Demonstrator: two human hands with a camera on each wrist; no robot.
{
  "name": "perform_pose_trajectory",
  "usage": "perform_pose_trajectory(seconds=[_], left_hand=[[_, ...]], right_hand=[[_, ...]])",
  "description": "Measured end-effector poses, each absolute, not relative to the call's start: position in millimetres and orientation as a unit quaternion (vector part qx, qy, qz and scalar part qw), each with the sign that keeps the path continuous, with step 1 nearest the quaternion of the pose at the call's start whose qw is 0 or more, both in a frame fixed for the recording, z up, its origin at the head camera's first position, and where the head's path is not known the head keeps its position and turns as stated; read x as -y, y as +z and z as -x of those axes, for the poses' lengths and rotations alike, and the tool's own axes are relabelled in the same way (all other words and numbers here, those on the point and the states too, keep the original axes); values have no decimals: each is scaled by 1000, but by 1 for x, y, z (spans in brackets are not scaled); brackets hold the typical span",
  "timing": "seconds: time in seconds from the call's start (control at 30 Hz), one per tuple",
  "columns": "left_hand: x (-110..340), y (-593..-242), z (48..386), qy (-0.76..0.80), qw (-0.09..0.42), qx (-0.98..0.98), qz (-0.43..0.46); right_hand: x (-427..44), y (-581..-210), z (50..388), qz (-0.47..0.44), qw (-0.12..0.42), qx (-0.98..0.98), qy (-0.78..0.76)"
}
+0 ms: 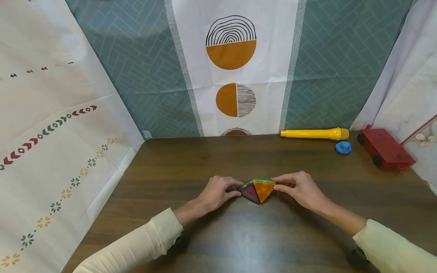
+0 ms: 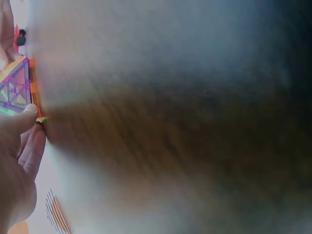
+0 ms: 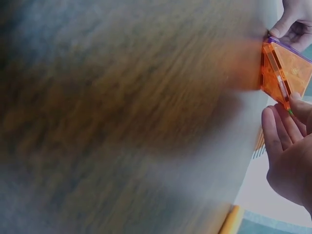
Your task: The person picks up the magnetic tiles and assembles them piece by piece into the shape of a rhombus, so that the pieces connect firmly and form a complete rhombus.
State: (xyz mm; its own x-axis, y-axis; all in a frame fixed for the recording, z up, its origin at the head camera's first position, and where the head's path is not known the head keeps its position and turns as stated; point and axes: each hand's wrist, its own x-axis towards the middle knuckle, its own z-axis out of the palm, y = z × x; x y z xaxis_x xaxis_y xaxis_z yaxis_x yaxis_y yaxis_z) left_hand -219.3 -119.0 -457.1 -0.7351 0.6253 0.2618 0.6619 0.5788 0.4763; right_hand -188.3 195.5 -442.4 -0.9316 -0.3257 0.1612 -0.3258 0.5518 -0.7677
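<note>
Several translucent triangular magnetic tiles stand joined on the wooden table [image 1: 191, 159]. In the head view a purple tile [image 1: 250, 192] and an orange tile [image 1: 263, 190] face the near side, with green edges [image 1: 263, 181] along the top. My left hand [image 1: 218, 191] pinches the left corner of this group between thumb and fingers. At the right corner, my right hand [image 1: 302, 189] pinches by the orange tile. The right wrist view shows orange tiles [image 3: 287, 73] touched by the right thumb, and the left hand [image 3: 295, 24] beyond. The group's far side is mostly hidden.
A yellow toy microphone [image 1: 314, 134] lies along the table's back edge. Near it sit a small blue toy [image 1: 343, 147] and a red toy wagon [image 1: 387, 148] at the back right. Patterned cloth [image 1: 150, 68] hangs behind and at both sides.
</note>
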Motion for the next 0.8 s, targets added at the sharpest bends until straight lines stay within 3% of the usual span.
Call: perform_pose_trajectory(seconds=[0.43,0.8], left_hand=[[118,-457,221,-278,45,887,366],[116,-452,216,-261,-18,891,370]], right_hand=[[-195,-443,188,-183,16,881,436],[-192,-441,185,-181,-45,864,467]])
